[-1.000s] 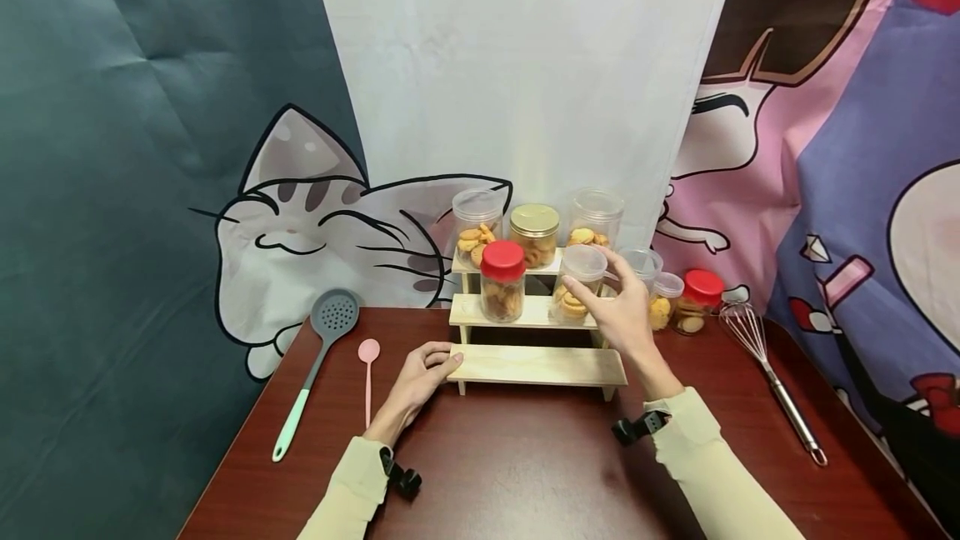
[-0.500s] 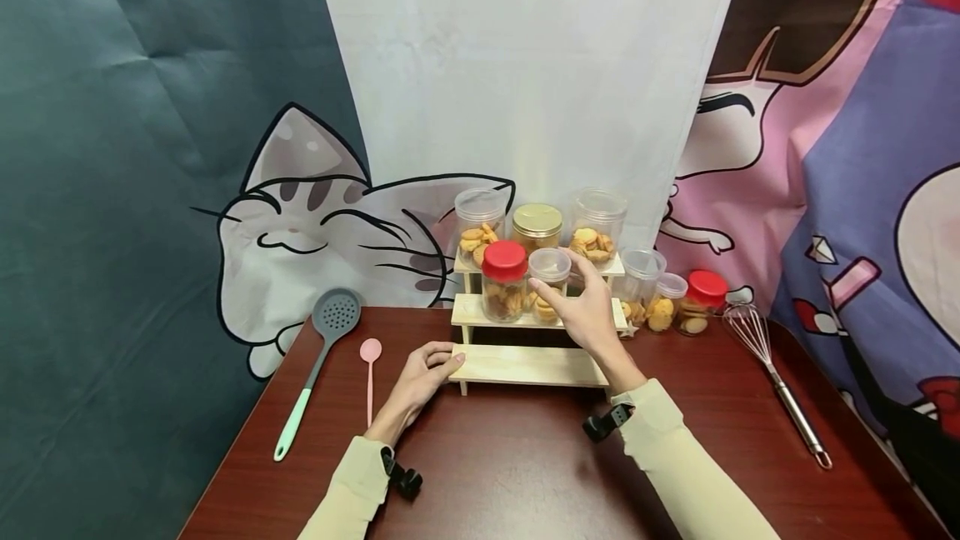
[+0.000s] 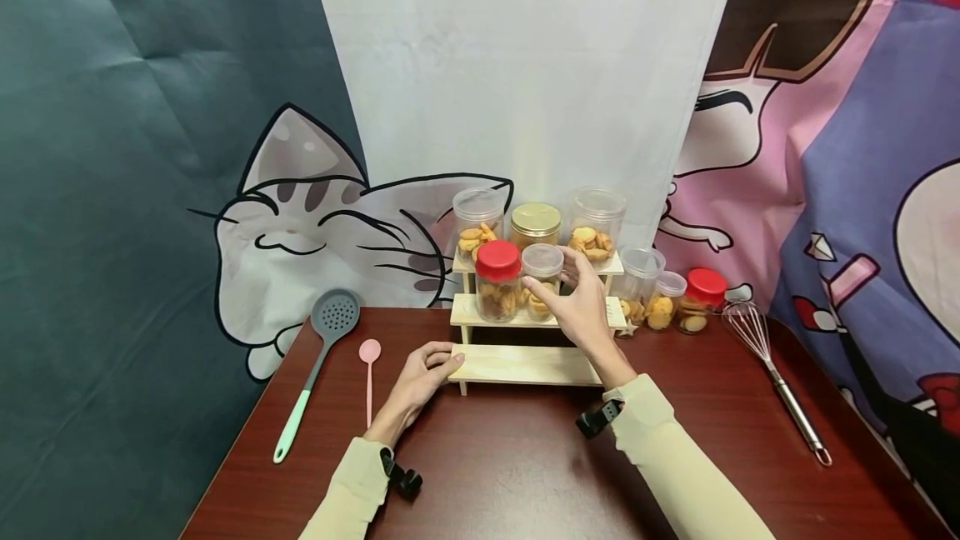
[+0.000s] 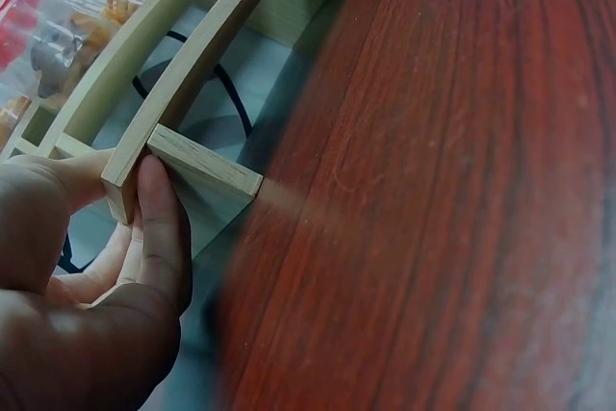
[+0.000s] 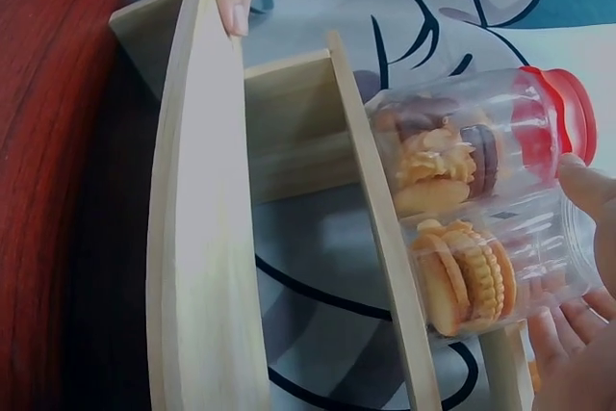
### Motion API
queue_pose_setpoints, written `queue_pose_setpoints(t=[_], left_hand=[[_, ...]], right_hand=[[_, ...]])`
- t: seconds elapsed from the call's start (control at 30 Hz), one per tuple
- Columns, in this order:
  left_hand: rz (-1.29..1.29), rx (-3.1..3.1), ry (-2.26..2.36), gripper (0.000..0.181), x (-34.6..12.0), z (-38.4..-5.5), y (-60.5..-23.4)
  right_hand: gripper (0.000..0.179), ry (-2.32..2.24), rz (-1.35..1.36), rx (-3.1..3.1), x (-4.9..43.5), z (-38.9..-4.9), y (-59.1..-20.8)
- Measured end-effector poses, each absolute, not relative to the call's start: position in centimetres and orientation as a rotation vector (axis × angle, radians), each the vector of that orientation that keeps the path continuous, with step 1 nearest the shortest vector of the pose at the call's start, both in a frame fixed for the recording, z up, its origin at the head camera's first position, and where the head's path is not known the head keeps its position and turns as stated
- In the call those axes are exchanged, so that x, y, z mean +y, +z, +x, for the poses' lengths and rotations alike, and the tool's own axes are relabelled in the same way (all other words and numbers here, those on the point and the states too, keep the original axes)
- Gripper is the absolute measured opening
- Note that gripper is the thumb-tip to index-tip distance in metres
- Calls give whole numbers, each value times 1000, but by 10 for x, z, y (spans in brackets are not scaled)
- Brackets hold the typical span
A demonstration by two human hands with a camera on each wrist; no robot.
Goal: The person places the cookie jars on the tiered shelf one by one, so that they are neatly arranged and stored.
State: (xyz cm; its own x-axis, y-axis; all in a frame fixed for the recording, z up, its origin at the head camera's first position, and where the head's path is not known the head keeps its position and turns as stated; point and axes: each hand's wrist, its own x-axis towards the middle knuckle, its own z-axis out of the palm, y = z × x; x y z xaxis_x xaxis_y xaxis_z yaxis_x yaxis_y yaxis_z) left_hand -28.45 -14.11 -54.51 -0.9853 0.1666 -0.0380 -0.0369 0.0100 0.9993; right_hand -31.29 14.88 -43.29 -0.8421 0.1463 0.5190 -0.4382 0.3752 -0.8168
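Observation:
A three-tier wooden stand [image 3: 532,365] holds jars of biscuits. My left hand [image 3: 420,375] pinches the left end of its lowest shelf; in the left wrist view the thumb is on one side and the fingers [image 4: 162,228] are underneath. On the middle shelf, my right hand [image 3: 581,307] holds a clear-lidded jar [image 3: 542,283] between thumb and fingers, around its upper part. Sandwich biscuits show inside that jar [image 5: 481,271] in the right wrist view. Right beside it, on its left, stands a red-lidded jar [image 3: 498,283], with the thumb close to its lid.
Two clear-lidded jars and a gold-lidded jar [image 3: 536,223] stand on the top shelf. Right of the stand are two clear jars and another red-lidded jar [image 3: 701,300], then a whisk [image 3: 772,373]. A slotted turner [image 3: 333,315] and a pink spoon [image 3: 370,351] lie left.
My right hand has moved the clear-lidded jar left along the middle shelf, up beside the red-lidded jar, which has shifted slightly left. The left hand has stayed on the stand.

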Motion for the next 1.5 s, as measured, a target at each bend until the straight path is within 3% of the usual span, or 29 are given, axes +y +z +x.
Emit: queue_pose_setpoints(t=[0.43, 0.8, 1.2, 1.5], left_hand=[[145, 2103, 2125, 44, -142, -284, -547], [136, 2081, 2128, 46, -143, -285, -546], [109, 2039, 2161, 44, -145, -286, -545], [131, 2126, 2125, 41, -141, -283, -544]], right_hand=[[89, 1418, 288, -2155, 153, -302, -445], [60, 1338, 329, -2113, 193, -271, -462], [44, 1250, 64, -2015, 266, -268, -453], [58, 1187, -262, -2089, 324, -280, -450]])
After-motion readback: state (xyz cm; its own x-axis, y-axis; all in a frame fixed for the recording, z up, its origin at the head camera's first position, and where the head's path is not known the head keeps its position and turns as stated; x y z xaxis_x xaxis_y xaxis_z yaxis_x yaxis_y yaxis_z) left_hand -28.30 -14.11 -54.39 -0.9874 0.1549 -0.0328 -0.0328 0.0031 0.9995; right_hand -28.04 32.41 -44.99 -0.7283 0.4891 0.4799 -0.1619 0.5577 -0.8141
